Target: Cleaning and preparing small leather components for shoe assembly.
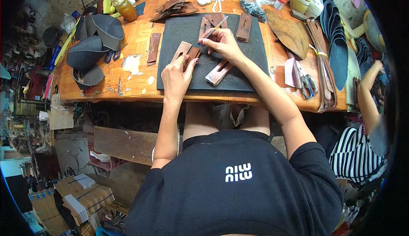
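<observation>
On a black mat [251, 72] at the middle of the table, my left hand [177, 77] is closed on brown leather strips [193, 53], with a paler strip [182, 49] beside them. My right hand [226, 46] pinches a slim pen-like tool [219, 24], its lower end close to the strips and partly hidden by the fingers. Under my right wrist lies a stack of slotted leather pieces [218, 73]. Farther back are another slotted stack [244, 27] and several overlapping slotted pieces [204, 25]. A narrow brown strip [154, 48] rests left of the mat.
Black curved pieces [106, 29] stand at the left, near a jar of amber liquid [126, 9]. Brown offcuts [174, 9] are piled behind the mat. Scissors [309, 86] and a tied strap bundle [324, 65] lie right. Another person in a striped top [358, 153] sits far right.
</observation>
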`<state>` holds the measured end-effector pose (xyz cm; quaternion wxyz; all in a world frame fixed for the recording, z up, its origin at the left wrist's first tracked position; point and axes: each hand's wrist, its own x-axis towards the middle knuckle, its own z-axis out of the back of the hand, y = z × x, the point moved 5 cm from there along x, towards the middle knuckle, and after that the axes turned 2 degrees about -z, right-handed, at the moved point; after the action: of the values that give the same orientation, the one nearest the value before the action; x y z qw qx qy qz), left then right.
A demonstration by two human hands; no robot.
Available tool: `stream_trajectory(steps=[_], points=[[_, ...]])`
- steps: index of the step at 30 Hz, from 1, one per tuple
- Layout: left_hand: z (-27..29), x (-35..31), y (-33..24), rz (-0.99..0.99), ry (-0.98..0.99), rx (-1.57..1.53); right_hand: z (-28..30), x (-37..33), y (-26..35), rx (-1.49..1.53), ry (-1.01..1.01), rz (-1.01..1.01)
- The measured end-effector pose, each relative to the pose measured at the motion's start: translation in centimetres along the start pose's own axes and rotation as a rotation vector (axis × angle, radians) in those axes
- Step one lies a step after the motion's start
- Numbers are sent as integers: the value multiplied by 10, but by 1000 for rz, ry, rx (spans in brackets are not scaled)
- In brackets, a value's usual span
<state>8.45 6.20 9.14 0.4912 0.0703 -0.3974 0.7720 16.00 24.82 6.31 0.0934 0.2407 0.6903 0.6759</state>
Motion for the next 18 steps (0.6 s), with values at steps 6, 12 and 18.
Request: stream_trajectory(steps=[6, 12, 18], points=[[-2, -1, 2, 56, -3, -26, 2, -1, 3, -14, 5, 4], [-4, -3, 3, -48, -56, 68, 3, -1, 9, 35, -46, 75], [-8, -5, 1, -72, -53, 221, -11, -4, 9, -151, 29, 18]])
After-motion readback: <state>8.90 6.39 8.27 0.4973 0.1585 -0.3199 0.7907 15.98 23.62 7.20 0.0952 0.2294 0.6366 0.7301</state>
